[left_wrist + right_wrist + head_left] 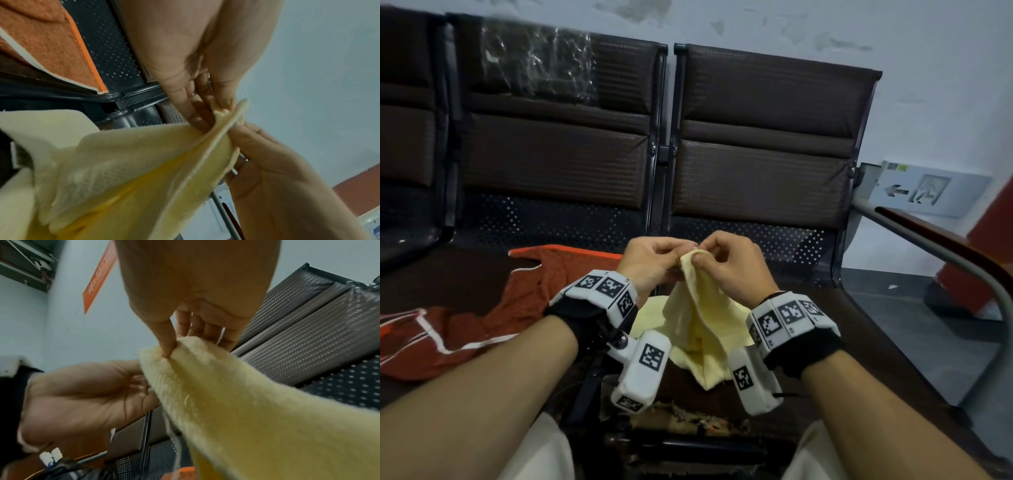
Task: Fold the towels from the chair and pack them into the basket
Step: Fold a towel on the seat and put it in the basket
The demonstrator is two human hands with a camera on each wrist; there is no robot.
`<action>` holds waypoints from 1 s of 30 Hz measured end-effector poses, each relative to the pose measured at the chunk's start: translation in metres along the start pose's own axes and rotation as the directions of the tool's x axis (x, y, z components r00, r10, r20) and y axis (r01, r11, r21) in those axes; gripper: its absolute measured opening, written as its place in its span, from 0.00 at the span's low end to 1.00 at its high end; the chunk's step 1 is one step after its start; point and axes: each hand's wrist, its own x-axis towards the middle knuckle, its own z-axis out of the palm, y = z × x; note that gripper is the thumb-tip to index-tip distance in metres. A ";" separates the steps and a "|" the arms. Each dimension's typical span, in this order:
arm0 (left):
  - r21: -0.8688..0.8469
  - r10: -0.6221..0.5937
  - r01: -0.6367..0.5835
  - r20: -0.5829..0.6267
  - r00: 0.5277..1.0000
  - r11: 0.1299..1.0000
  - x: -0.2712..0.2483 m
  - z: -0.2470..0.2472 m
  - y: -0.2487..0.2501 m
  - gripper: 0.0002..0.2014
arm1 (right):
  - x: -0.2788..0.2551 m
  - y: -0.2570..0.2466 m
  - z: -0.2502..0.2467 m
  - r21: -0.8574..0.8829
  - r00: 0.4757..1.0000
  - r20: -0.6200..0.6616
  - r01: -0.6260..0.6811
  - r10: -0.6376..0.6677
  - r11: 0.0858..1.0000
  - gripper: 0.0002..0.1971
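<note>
A pale yellow towel hangs from both hands above the chair seat, its lower part resting on the seat. My left hand and right hand meet at its top corner and pinch it together. From the left wrist the yellow towel runs up to the left hand's fingers, with the right hand just below. From the right wrist the right thumb and fingers pinch the towel edge. An orange-red towel lies crumpled on the seat to the left. No basket is in view.
A row of dark brown padded chairs stands against a pale wall. A metal armrest curves down at the right. An exit sign is on the wall low at the right. My knees show at the bottom edge.
</note>
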 end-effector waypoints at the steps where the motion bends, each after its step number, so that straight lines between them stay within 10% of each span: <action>1: -0.008 0.001 -0.001 0.003 1.000 1.000 -0.001 0.000 0.001 0.12 | 0.001 0.001 0.002 0.000 1.000 -0.018 -0.010 0.010 1.000 0.06; 17: 0.168 0.123 -0.125 0.019 0.992 0.978 -0.010 -0.009 0.007 0.10 | -0.002 0.009 -0.016 0.184 0.996 0.079 0.016 -0.031 0.983 0.14; 23: 0.222 0.158 -0.116 -0.181 0.971 0.968 0.000 -0.026 0.002 0.14 | -0.012 0.029 -0.039 -0.209 0.978 0.210 0.036 0.009 0.977 0.14; 30: 0.207 0.091 -0.012 -0.376 0.922 0.978 0.007 -0.035 0.000 0.15 | -0.034 0.064 -0.059 -0.663 0.713 0.510 -0.031 0.481 0.748 0.30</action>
